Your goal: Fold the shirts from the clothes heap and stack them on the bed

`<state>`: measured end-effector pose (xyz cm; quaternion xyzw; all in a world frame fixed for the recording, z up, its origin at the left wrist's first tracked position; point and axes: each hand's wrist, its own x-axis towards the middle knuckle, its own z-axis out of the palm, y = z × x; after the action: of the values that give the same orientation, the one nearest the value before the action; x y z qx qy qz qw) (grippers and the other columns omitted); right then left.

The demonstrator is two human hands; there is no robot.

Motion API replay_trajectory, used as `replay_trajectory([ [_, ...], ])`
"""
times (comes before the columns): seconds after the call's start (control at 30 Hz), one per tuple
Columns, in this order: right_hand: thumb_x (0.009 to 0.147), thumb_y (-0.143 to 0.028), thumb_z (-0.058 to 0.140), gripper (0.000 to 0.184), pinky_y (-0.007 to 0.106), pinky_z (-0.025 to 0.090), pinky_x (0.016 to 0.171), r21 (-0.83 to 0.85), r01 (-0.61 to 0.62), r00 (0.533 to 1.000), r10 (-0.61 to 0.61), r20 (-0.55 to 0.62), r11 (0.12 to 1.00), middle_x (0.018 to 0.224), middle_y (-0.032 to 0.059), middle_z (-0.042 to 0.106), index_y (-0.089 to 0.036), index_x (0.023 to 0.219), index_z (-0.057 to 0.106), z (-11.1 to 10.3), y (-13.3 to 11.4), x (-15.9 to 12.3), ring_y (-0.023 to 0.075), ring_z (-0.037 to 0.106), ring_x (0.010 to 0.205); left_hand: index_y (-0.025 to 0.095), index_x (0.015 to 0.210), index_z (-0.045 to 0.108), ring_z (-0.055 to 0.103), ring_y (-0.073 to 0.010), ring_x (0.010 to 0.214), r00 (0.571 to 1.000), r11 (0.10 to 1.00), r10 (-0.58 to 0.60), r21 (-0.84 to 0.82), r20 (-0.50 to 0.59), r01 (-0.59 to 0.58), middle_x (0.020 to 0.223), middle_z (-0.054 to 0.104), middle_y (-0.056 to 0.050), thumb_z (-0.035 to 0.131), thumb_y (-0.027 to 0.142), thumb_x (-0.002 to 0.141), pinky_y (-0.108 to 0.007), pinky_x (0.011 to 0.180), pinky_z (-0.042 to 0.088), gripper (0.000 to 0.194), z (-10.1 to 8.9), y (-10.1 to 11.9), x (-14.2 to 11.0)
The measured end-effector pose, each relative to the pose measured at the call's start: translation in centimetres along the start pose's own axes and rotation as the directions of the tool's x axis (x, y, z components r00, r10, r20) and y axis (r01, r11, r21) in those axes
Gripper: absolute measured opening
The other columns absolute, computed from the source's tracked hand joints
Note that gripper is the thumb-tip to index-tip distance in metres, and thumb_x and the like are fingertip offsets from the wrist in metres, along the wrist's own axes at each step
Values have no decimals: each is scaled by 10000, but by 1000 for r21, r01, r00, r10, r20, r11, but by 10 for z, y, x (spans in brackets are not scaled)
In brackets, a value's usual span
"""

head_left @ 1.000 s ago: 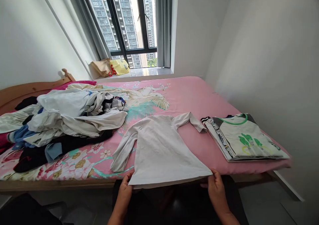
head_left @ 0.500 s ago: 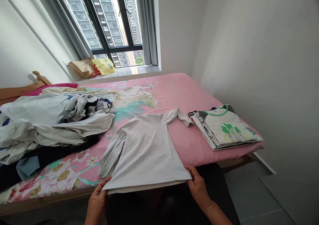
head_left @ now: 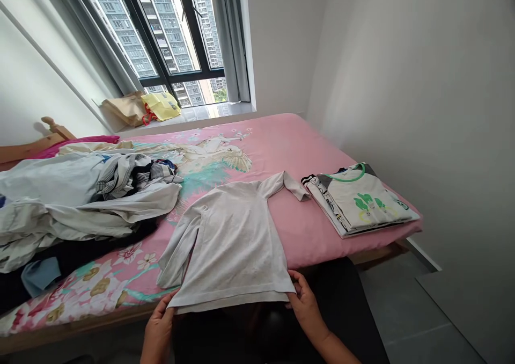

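A pale grey long-sleeved shirt [head_left: 235, 240] lies spread on the bed, its hem toward me and hanging just past the bed's front edge. My left hand [head_left: 158, 326] pinches the hem's left corner between thumb and fingers. At the right corner of the hem, my right hand [head_left: 304, 302] is closed on the cloth. One sleeve lies bent along the shirt's left side; the other sticks out to the upper right. The hem shows two layers, the lower one peeking out below the upper.
A stack of folded shirts [head_left: 366, 203] sits on the bed's right corner. A heap of loose clothes [head_left: 80, 192] covers the left side. The pink flowered bedsheet [head_left: 277, 138] reaches to the wall. Paper and yellow bags [head_left: 161, 106] stand on the windowsill.
My right hand has moved left with its hem corner, so the hem spans less and the shirt has slack folds. My left hand stays nearly in place. The view has shifted slightly.
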<state>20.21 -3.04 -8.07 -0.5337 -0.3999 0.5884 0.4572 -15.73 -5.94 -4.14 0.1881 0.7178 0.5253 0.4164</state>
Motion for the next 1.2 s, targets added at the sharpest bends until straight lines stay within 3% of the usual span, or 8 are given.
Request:
replay_trajectory([
  [0.1,812,-287,503,365,278,512,631,-129,107,994,-110,-19,986,914,41,638,-193,1164,494,-6,-2,1,172,601,758,193,931,661,645,-183,702,999,996,49,70,-23,-48,779,699,4,721,357,479,-239,603,496,485,4,-3,-1],
  [0.2,833,-206,452,333,330,494,835,-372,303,947,-321,15,877,1022,52,609,-219,1159,516,-17,-6,1,183,589,912,180,832,659,628,-182,705,993,982,114,152,-24,-109,721,681,5,755,421,418,-233,614,479,488,7,-9,2],
  [0.43,781,-145,549,490,492,400,970,-805,519,718,-658,228,288,1181,112,495,-236,1259,493,-12,-12,4,272,470,1123,174,669,587,477,-117,516,975,905,222,374,-9,-203,543,551,48,749,574,408,-222,524,373,504,16,-15,-1],
  [0.53,775,-97,527,521,546,320,1024,-838,522,687,-661,302,160,1301,121,425,-243,1274,486,0,-14,10,296,396,1222,178,677,568,433,-107,505,971,901,235,382,-33,-205,534,516,57,725,603,427,-219,513,342,518,15,-16,-2],
  [0.73,733,-58,523,645,587,246,1055,-858,505,709,-610,354,88,1413,123,345,-250,1342,430,7,-3,23,330,295,1311,184,705,539,367,-88,507,977,915,206,367,-63,-169,537,474,70,711,575,451,-203,505,293,497,18,-14,-10],
  [0.93,848,-169,501,393,567,230,1079,-825,556,653,-667,358,103,1335,83,453,-261,1229,533,1,4,23,278,359,1273,182,664,524,382,-91,530,970,929,239,302,-44,-215,547,468,64,698,536,476,-202,525,310,437,27,-10,-18],
  [1.1,731,-72,524,662,579,199,1086,-834,544,694,-608,386,90,1411,110,373,-210,1366,395,-2,12,27,308,301,1306,185,670,518,376,-84,493,971,946,238,234,-29,-225,532,461,71,685,533,517,-202,494,304,415,24,-10,-18],
  [1.2,718,-83,524,687,591,203,1075,-836,535,697,-623,355,122,1379,98,406,-232,1373,380,-2,16,31,304,340,1268,187,681,510,377,-80,474,974,958,225,187,-14,-218,524,462,76,689,524,530,-201,480,302,411,21,-10,-17],
])
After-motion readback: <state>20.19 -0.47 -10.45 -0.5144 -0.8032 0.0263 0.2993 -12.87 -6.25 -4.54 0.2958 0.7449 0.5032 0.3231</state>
